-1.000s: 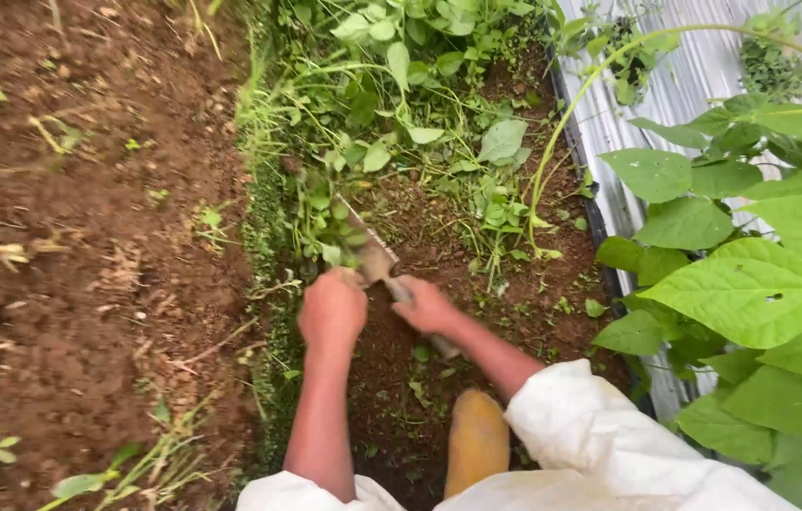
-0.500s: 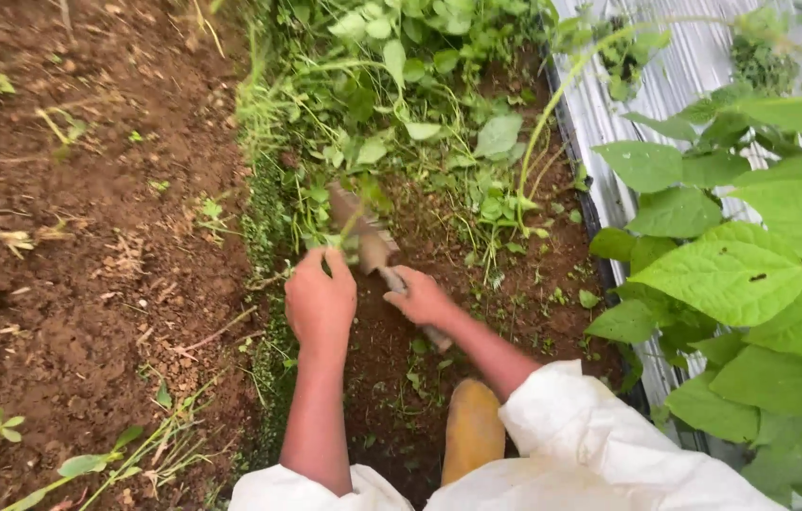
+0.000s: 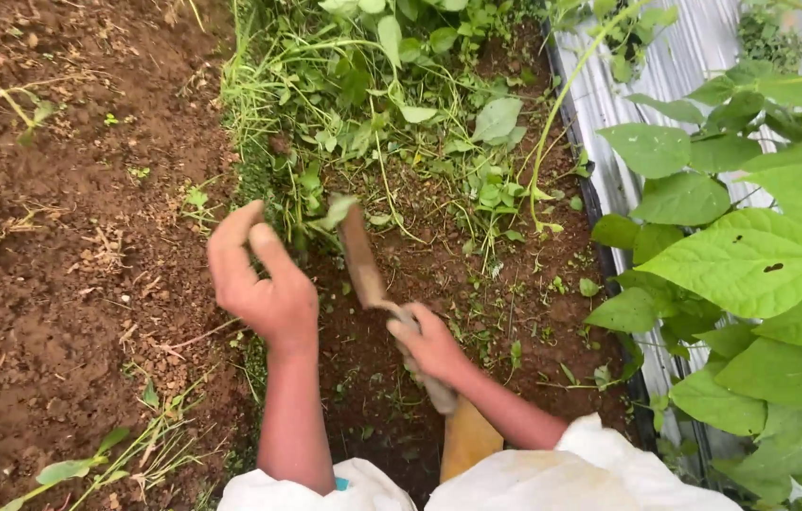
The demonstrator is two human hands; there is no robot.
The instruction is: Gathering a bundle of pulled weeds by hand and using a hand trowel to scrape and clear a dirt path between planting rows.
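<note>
My right hand [image 3: 429,343] grips the handle of a small hand hoe [image 3: 360,254], whose rusty blade points away from me into the weeds [image 3: 344,132]. My left hand [image 3: 264,279] is raised beside the blade with fingers spread and curled toward the green weeds at the soil's edge; nothing shows in it. Both forearms reach out from white sleeves [image 3: 590,478] at the bottom of the view. A yellowish boot tip [image 3: 467,440] shows between my arms.
Bare brown soil [image 3: 70,265] fills the left side. A dense patch of weeds and grass covers the upper middle. A black plastic edging [image 3: 600,218] and silvery sheeting [image 3: 666,85] run along the right, with large-leaved bean plants [image 3: 751,265] overhanging.
My left hand has opened and lifted from a closed fist near the weeds. The hoe blade has moved forward into the weeds, and the view has drawn closer.
</note>
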